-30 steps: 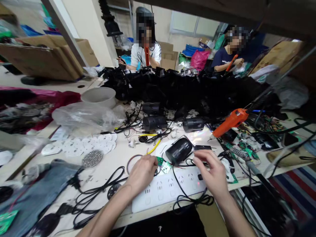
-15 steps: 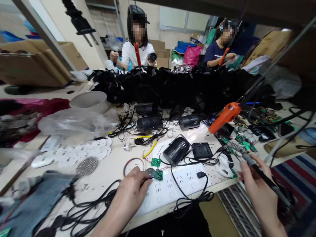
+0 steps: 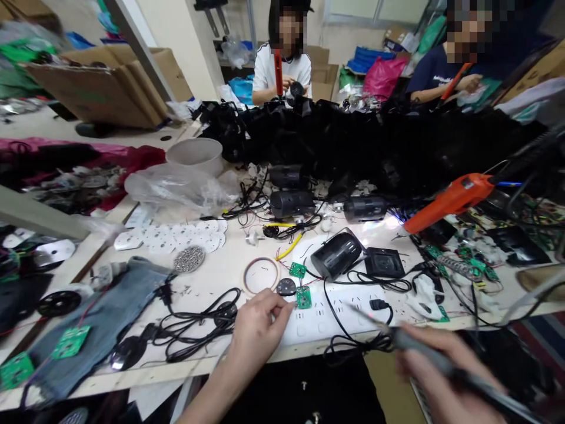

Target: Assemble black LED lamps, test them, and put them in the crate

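My left hand (image 3: 258, 327) rests on the white power strip (image 3: 335, 312), fingers pinched together near a small green circuit board (image 3: 303, 297) and a dark round disc (image 3: 286, 287); what they pinch is too small to make out. My right hand (image 3: 441, 374), blurred at the lower right, grips a soldering iron (image 3: 397, 335) whose tip points left over the power strip. A second green board (image 3: 297, 270) and a black cylindrical housing (image 3: 336, 254) lie just beyond.
An orange electric screwdriver (image 3: 450, 200) hangs at the right. Black cables (image 3: 194, 321), a tape ring (image 3: 262, 275), white round discs (image 3: 176, 235), a white bowl (image 3: 195, 154) and a heap of black parts (image 3: 353, 147) crowd the bench. Two people sit working across it.
My right hand has brought the soldering iron from the far right in over the power strip. My left hand stays pinched by the boards. The view has shifted to the left.
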{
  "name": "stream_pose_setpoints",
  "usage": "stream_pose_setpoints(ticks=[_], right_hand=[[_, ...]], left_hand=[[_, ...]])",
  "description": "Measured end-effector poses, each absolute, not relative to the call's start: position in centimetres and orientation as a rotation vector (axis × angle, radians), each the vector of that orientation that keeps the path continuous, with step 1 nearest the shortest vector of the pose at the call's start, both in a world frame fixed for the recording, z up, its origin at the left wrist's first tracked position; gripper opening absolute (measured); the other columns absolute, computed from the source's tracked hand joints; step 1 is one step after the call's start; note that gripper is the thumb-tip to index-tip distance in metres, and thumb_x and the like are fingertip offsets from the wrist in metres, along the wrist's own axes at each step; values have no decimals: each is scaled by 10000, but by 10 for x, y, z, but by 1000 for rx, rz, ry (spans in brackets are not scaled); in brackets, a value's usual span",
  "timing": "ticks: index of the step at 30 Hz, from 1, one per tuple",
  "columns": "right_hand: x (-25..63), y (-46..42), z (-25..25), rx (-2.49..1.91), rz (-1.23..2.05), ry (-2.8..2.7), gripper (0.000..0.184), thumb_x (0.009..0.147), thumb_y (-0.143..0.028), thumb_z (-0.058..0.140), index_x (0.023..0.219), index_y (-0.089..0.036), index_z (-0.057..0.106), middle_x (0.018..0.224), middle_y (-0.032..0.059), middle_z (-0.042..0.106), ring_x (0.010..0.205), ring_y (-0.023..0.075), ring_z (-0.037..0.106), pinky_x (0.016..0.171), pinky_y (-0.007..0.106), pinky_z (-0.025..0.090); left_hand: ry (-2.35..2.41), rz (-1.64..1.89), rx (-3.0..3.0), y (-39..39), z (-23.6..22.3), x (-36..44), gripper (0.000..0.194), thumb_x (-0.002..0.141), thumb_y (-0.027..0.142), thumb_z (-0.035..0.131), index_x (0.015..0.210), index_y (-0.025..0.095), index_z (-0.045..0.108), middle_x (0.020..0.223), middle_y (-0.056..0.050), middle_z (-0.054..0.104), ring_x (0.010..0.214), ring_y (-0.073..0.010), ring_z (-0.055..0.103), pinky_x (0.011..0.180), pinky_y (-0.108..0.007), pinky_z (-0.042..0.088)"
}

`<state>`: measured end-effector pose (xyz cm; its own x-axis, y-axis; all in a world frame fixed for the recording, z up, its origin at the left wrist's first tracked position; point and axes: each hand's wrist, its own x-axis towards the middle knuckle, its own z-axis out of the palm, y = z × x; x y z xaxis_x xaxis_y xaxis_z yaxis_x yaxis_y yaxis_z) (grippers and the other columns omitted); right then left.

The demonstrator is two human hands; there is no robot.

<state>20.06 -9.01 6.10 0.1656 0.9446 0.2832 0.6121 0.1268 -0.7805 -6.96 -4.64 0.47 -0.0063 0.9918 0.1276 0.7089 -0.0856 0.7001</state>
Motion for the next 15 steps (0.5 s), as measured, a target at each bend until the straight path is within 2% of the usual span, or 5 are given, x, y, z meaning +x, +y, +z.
stream_pose_setpoints(ticks=[2,4,8,15], right_hand=[[169,-83,49,-1477,716,-1621,192,850,-391,615,925,-232,693,648,12,681,509,159,651,476,226,542],[149,-75,42,-1400,737,-1693,167,855,-348,604,922,-224,694,656,15,682,558,163,665,549,237,566],[143,-62,40,-1317,636,-1815,129,850,-272,609,943,-217,679,717,10,709,582,149,678,564,221,567],[139,-54,45,-1232,564,-1921,107,847,-217,590,922,-212,666,677,-14,703,553,131,673,528,196,549]], left_hand=[[1759,903,1886,-47,2,-68,253,841,276,580,604,187,596,571,13,577,498,-98,503,504,-211,361],[1761,934,1920,-49,0,-67,253,836,247,583,592,183,577,563,17,561,494,-92,500,498,-204,356],[1765,989,1961,-52,0,-64,250,845,215,565,598,181,569,574,15,553,516,-91,513,505,-199,360],[1764,996,1976,-53,2,-62,251,856,206,544,607,184,564,581,16,559,524,-89,518,505,-190,372]])
